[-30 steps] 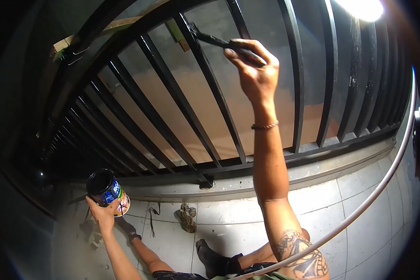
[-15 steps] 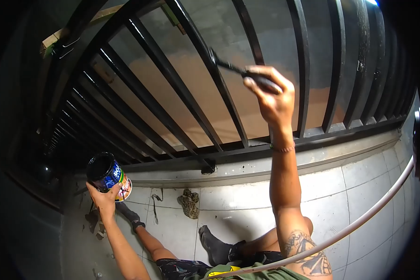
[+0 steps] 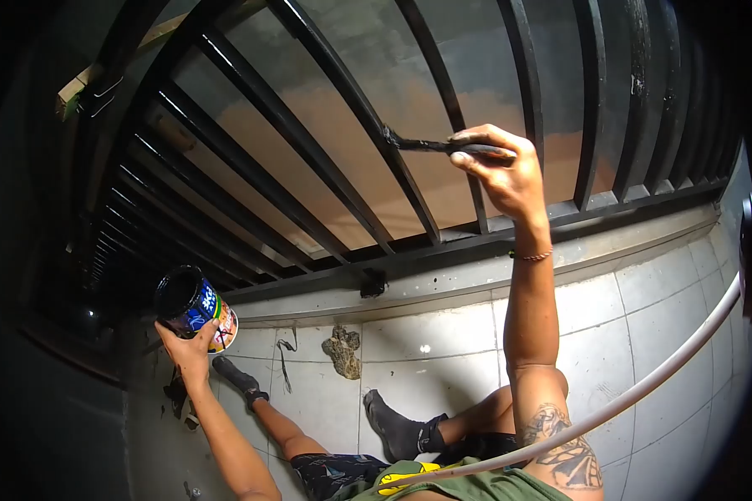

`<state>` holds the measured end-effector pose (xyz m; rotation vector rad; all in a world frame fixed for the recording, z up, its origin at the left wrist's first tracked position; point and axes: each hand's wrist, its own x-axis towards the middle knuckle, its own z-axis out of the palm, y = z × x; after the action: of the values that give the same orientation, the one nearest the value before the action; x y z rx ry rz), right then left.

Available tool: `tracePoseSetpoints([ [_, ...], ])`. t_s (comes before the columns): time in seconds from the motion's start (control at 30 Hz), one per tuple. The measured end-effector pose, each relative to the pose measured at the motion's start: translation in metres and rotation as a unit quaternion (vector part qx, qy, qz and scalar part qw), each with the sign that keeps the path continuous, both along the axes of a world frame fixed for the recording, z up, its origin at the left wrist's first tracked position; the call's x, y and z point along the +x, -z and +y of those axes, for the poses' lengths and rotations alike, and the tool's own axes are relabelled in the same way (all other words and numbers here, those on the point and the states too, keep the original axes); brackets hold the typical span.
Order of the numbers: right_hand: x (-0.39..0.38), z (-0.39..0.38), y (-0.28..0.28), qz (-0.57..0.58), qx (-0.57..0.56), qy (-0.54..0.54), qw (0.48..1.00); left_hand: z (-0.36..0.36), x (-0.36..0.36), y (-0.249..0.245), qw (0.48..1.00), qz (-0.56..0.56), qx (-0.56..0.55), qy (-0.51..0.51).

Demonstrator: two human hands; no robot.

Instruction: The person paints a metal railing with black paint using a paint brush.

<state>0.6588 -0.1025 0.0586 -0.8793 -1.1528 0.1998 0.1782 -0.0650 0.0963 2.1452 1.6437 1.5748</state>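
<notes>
My right hand [image 3: 503, 169] is closed around the handle of a black paintbrush [image 3: 422, 145]. The brush's head touches one bar of the dark metal railing [image 3: 342, 77], roughly halfway down its length. Glossy black paint shines on the bars to the left, while several bars at the right look duller and scuffed. At lower left, my left hand [image 3: 190, 349] grips an open paint can [image 3: 207, 316] from below and the side. The can has a blue and orange label, and its rim and inside are black. What lies deep inside it is too dark to make out.
A stained rag or clump [image 3: 342, 351] and a dark strip [image 3: 286, 359] lie on the white floor tiles [image 3: 443, 371]. A pale hose or cable [image 3: 643, 395] arcs across the right side. Behind the bars stands a grey and brown wall [image 3: 468, 67]. My socked feet rest on the tiles.
My right hand and the brush have moved down and slightly right, so the brush head sits lower on the same bar. My left hand still holds the can in nearly the same place.
</notes>
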Motion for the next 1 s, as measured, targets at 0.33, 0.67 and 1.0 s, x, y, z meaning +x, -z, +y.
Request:
tracePoseSetpoints([
  [0.33,-0.004,0.047,-0.120,-0.056,0.362,-0.013,0.931,0.006,0.009,0.001,1.000,0.004,0.000,0.025],
  [0.67,0.029,-0.005,-0.055,-0.166,0.078,0.051,0.982,-0.002,0.038,0.016,0.997,0.012,-0.038,0.059],
  [1.0,-0.011,0.009,0.003,-0.098,0.124,0.087,0.984,-0.013,0.108,0.069,0.951,-0.070,-0.147,0.262],
])
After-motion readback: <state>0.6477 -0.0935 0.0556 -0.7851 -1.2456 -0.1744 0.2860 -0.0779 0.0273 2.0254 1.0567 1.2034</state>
